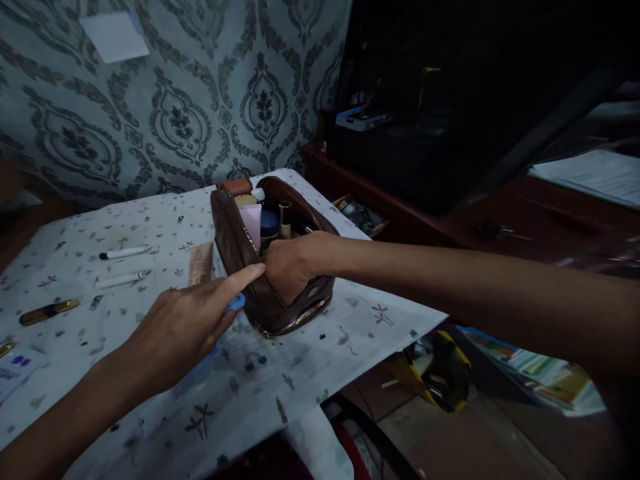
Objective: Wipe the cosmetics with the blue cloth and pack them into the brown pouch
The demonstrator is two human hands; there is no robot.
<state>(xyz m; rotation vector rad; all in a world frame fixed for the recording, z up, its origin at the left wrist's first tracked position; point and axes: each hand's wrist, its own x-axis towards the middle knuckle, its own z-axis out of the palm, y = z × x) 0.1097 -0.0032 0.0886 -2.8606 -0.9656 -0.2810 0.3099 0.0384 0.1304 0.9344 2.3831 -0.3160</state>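
A brown leather toiletry bag (235, 247) stands unzipped on the table. My right hand (290, 265) reaches down into it, and its fingers are hidden inside. Around that hand in the bag are a pink tube (251, 221), a dark blue round container (269, 223), a gold-capped lipstick (285, 217) and a white-capped bottle (258, 195). My left hand (187, 327) is closed round a crumpled blue cloth (235, 303), its outstretched thumb touching the bag's near side. Beside the bag lies a beige tube (201, 263).
On the patterned tablecloth (345, 373) at left lie two white pens (125, 253) and a brown tube with a gold cap (49, 311). A wallpapered wall (180, 100) stands behind. To the right are a large dark screen (450, 100) and an open drawer (360, 217).
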